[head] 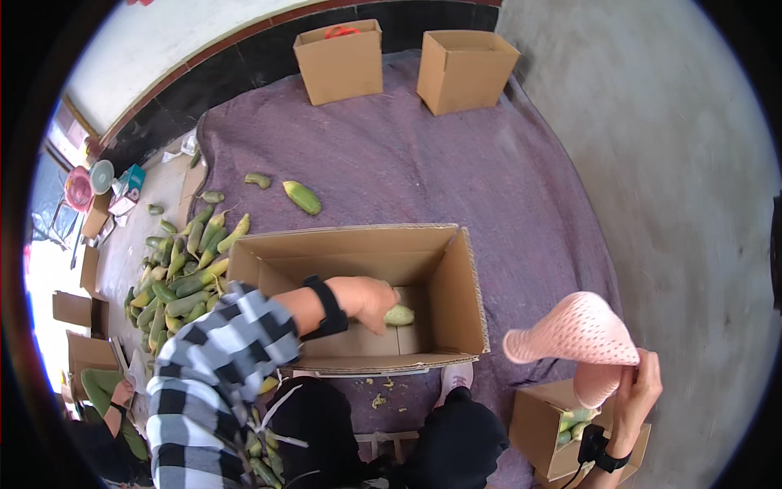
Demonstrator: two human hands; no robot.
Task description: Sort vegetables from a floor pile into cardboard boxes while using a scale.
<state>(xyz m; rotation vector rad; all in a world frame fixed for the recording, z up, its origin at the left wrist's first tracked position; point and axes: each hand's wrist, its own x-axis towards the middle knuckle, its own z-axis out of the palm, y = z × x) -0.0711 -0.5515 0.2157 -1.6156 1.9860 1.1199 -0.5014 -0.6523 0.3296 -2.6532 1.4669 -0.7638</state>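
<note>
An open cardboard box (450, 293) stands before me, between my feet and the purple blanket's middle. My left hand (372, 302), below a checked sleeve and a black wrist strap, reaches down inside it and grips a pale green cucumber (401, 315) near the box floor; part of the cucumber is hidden by the fingers. Off to the right, my right hand (641, 382) holds up a pink perforated piece of soft material (580, 327) by its edge. Left of the box lies a heap of green and yellowish cucumbers (183, 293).
A fat cucumber (302, 197) and a curved one (257, 180) lie beyond the box. Two cardboard boxes (342, 67) (464, 76) stand by the wall. At lower right, another box (544, 428) holds cucumbers. Another person's hand (122, 392) shows at lower left.
</note>
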